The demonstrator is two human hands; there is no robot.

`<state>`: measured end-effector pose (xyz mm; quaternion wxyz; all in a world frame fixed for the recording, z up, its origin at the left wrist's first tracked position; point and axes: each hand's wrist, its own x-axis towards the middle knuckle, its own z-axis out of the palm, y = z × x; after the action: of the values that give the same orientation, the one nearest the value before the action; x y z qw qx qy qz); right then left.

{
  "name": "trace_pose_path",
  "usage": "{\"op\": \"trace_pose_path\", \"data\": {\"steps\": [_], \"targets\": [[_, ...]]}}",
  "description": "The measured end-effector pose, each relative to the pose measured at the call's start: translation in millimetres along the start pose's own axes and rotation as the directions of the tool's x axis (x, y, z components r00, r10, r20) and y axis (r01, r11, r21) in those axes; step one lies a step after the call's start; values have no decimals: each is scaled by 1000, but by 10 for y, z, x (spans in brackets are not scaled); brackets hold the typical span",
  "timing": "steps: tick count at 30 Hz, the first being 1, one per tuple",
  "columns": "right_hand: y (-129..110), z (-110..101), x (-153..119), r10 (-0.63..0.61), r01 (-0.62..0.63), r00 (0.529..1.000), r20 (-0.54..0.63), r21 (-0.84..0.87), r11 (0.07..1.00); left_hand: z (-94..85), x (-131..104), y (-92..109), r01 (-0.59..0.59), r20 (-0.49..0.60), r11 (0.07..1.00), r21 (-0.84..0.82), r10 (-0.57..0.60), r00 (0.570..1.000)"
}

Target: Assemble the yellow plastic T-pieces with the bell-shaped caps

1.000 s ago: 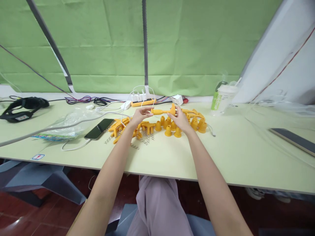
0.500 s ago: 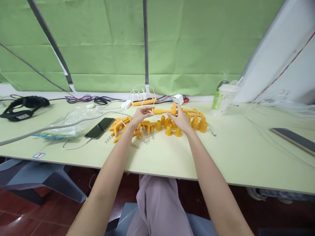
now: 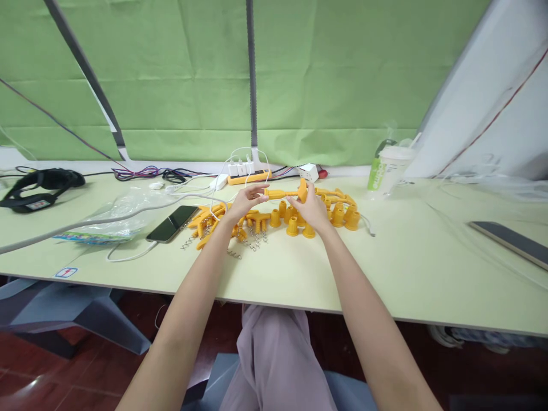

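A yellow plastic corkscrew (image 3: 277, 194) with a T-shaped handle is held level above the table between my two hands. My left hand (image 3: 247, 202) pinches its wide end with the fingertips. On the other side, my right hand (image 3: 314, 208) has its fingers closed around the T handle. Below my left hand lies a heap of yellow T handles (image 3: 258, 217) with bare metal spirals. Several yellow cone-shaped sleeves (image 3: 292, 226) stand upright under and beside my right hand. Behind them are more long yellow pieces (image 3: 338, 194), partly hidden by that hand.
A phone (image 3: 172, 223) with a white cable and a clear plastic bag (image 3: 124, 214) lie to the left. A power strip (image 3: 249, 177) is at the back. To the right are a lidded cup (image 3: 389, 171) and a dark flat device (image 3: 511, 242). A black headset (image 3: 43, 188) sits far left.
Both hands keep nearly the same place, still on the corkscrew. The T handle and my right thumb have shifted slightly. The whole view has moved a little.
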<state>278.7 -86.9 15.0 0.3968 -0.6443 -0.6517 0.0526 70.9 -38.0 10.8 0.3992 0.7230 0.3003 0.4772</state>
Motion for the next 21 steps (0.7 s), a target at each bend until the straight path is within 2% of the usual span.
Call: {"op": "trace_pose_path", "data": {"steps": [4, 9, 15, 21], "targets": [[-30, -4, -7, 4, -4, 1000, -6, 22, 1000, 84, -16, 21, -45, 27, 998, 47, 44, 999], [-72, 8, -23, -12, 12, 1000, 0, 35, 999, 187, 15, -57, -44, -61, 996, 77, 49, 997], [-77, 19, -28, -18, 15, 999, 34, 72, 997, 207, 49, -63, 87, -106, 995, -53, -92, 990], [-50, 38, -30, -30, 24, 998, 49, 114, 993, 191, 23, 8, 244, -110, 966, -89, -253, 961]]}}
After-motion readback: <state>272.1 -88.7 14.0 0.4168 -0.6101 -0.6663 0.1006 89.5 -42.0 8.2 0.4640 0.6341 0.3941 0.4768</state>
